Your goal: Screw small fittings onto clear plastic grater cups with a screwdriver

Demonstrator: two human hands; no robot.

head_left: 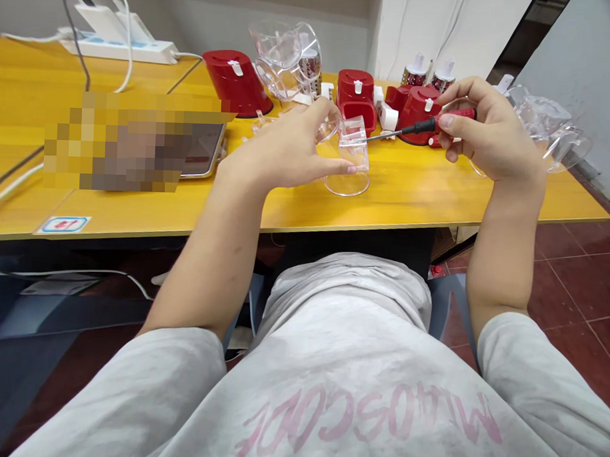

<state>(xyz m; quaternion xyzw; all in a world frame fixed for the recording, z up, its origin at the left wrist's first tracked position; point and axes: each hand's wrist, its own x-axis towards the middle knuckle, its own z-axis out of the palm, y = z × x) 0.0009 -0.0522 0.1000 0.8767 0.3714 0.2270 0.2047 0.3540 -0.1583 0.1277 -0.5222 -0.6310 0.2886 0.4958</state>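
Note:
My left hand [292, 145] is closed around a clear plastic container [349, 180], its thumb along the near side. A rectangular clear neck on the container faces right. Between the fingers of my right hand [481, 131] is a screwdriver [422, 126] with a black and red handle. The screwdriver's thin metal shaft points left, and its tip meets or overlaps the container's clear neck; I cannot tell how deep it reaches. Just behind the container stands a red plastic housing [356, 90], and another red housing [420, 106] is partly behind the screwdriver.
A larger red housing [235, 83] and stacked clear containers [285, 61] stand at the back. More clear containers [549, 120] lie on the right. On the left are a tablet [203, 151], partly covered by blurred blocks, and a power strip [126, 49] with cables. The yellow table's front edge [310, 227] is close to my body.

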